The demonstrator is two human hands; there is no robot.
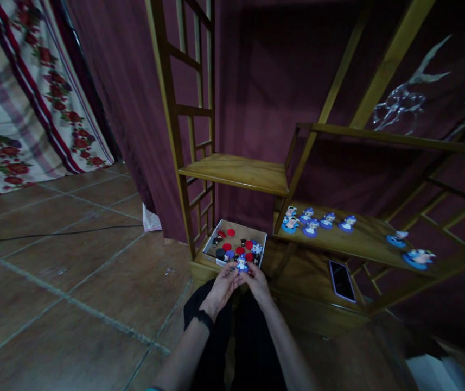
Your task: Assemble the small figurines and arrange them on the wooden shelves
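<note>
Between my two hands, just in front of the box, is a small purple-and-white figurine (242, 264) on a round purple base, held upright. My left hand (223, 283) grips it from the left, fingers closed on its base. From the other side my right hand (255, 281) pinches the same figurine. Right behind it sits a shallow white cardboard box (208, 251) with several red, black and purple round bases and small figures inside. The box's near edge is partly covered by my hands.
On the shelf (362, 244) to the right stand several purple figurines (310, 227) and blue-based figurines (419, 258). A phone (342, 281) lies on the lower board. An upper wooden shelf (236, 172) juts out above the box. A clear deer ornament (401, 106) stands higher up at right.
</note>
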